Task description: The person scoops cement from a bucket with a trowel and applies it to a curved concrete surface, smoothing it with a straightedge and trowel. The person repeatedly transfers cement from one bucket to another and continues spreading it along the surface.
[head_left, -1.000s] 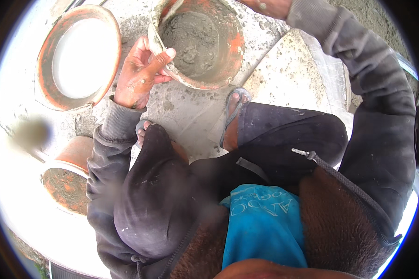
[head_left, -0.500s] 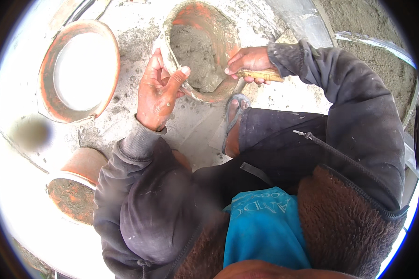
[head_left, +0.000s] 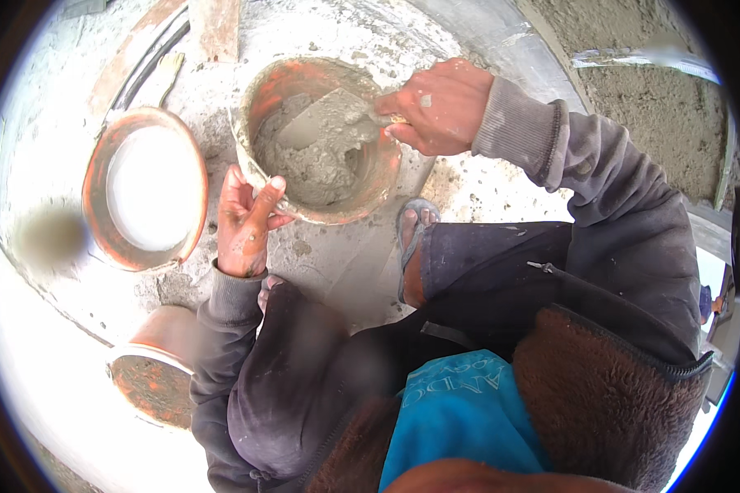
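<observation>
In the head view, the orange bucket stands on the floor in front of the person, between the two hands, with its mouth open toward the camera and grey mortar inside. A heavy load is suggested by the mortar, which looks thick, soft and pasty. The bucket wall seems fairly stiff, but its caked rim may be gritty and slippery when wet, so a firm hold is best taken over the rim. The trowel lies with its blade in the mortar, a heap resting on it; it looks stiff, is probably front-heavy when loaded, and is best gripped by the handle.

The near-left rim is pinched by the left hand, with the thumb laid on top and the fingers outside; the wrist is raised from below. The trowel handle is wrapped by the right hand, knuckles up, at the right rim, the forearm brought in from the right. How tightly it is squeezed cannot be told.
</observation>
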`<state>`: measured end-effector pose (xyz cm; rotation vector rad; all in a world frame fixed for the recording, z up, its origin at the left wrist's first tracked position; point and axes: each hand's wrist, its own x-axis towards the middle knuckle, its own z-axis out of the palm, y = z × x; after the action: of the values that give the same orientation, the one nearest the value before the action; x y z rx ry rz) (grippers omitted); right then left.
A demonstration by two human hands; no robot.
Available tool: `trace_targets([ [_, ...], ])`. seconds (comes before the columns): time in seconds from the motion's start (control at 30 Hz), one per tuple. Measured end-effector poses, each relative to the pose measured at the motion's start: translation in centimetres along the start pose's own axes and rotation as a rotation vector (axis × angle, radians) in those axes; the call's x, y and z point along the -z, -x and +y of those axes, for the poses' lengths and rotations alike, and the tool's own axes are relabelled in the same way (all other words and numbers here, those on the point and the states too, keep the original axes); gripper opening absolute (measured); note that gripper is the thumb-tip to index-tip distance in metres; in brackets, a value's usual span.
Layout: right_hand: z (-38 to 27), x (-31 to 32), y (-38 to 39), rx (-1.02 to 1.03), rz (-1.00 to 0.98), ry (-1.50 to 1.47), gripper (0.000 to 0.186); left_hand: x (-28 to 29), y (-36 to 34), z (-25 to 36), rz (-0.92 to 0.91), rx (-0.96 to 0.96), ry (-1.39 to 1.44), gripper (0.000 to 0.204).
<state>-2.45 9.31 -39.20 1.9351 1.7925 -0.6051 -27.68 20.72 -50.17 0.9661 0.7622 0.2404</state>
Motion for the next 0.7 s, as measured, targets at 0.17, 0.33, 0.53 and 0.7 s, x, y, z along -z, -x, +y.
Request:
trace_targets([
  [0.17, -1.2, -5.8, -4.9, 0.170, 0.173, 0.153, 0.014, 1.5, -1.6, 0.1, -0.090, -0.023, -0.057, 0.034],
  [0.33, 1.0, 1.0, 0.4, 0.307, 0.467, 0.444, 0.012, 1.5, -0.9, 1.0, -0.048, 0.000, -0.109, 0.037],
  [0.53, 3.5, -3.1, -2.8, -0.252, -0.271, -0.028, 0.022, -1.3, -1.7, -0.1, -0.051, -0.071, -0.090, 0.044],
  [0.7, 1.5, -4.2, -2.6, -0.203, -0.511, -0.395, 0.028, -1.4, -0.7, 0.5, -0.073, -0.102, -0.118, 0.038],
])
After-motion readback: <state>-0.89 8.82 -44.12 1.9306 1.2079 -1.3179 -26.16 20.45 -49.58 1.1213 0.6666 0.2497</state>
